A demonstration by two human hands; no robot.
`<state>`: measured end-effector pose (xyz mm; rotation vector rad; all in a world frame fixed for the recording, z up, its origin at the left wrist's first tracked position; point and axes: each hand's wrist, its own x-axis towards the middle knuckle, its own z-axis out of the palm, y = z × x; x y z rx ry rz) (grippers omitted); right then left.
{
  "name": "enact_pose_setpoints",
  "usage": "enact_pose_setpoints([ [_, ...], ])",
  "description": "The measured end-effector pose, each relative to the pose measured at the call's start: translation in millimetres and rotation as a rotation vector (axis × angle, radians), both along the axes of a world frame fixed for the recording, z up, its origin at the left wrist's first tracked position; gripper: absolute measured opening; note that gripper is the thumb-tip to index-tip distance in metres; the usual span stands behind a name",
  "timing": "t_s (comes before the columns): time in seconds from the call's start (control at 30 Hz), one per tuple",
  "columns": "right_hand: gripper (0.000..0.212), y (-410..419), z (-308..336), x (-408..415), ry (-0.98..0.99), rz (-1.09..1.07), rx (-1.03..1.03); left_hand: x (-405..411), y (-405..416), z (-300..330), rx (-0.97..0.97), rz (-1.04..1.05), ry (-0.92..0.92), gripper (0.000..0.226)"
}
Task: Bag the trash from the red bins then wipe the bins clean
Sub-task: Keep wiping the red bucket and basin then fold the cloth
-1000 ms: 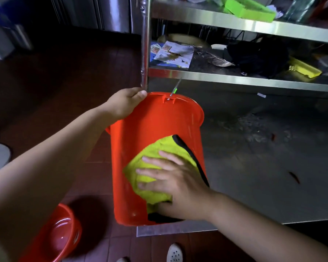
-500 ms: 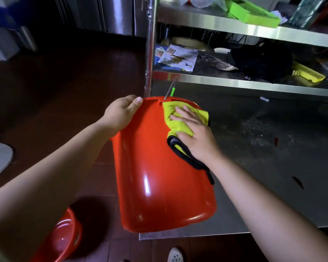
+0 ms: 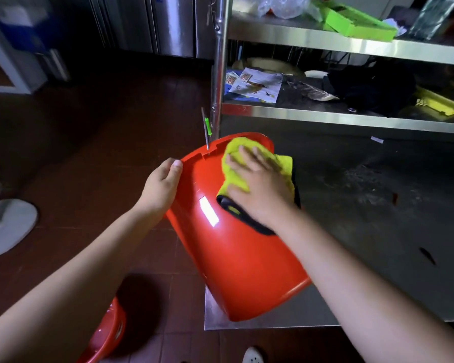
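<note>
Red bin (image 3: 236, 258): 1, plastic, tipped on its side at the near-left corner of the stainless tabletop (image 3: 378, 231), rim pointing away toward the shelf post, base toward the viewer and overhanging the tabletop's edge.

Left hand (image 3: 161, 188): curled on the bin's rim at its left side, thumb on the outer edge, fingers hidden behind the rim.

Right hand (image 3: 257, 187): palm down, fingers spread flat, pressing a yellow cloth with black trim (image 3: 236, 176) against the bin's upper outer wall near the rim. The cloth lies between palm and plastic; its black edge shows below the wrist.

Both hands sit on the same bin, near each other but not touching.

Second red bin (image 3: 108, 334): 1, on the brown tiled floor (image 3: 89, 153) at lower left, partly out of view.

Steel shelves (image 3: 325, 116): behind the bin, carrying papers (image 3: 254, 85) and a green box (image 3: 357, 23).
</note>
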<state>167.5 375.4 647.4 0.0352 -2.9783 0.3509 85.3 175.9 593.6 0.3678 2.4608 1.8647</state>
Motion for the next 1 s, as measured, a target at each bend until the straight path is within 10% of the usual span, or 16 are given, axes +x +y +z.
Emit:
enact_pose_setpoints([
  [0.27,0.062,-42,-20,58,0.003,0.260,0.430,-2,-4,-5,-0.218,0.097,0.165,0.035],
  [0.63,0.054,43,-13,62,0.008,-0.141,-0.200,16,11,7,-0.285,0.113,0.168,0.031],
  [0.8,0.057,33,-14,65,-0.004,-0.176,-0.104,27,40,39,-0.490,0.483,0.451,0.033],
  [0.9,0.058,2,-17,78,0.040,-0.086,0.027,8,62,68,-0.758,0.213,0.628,0.035],
  [1.0,0.055,-29,-22,90,0.080,0.033,0.119,-19,67,77,-0.951,0.015,0.345,0.048],
])
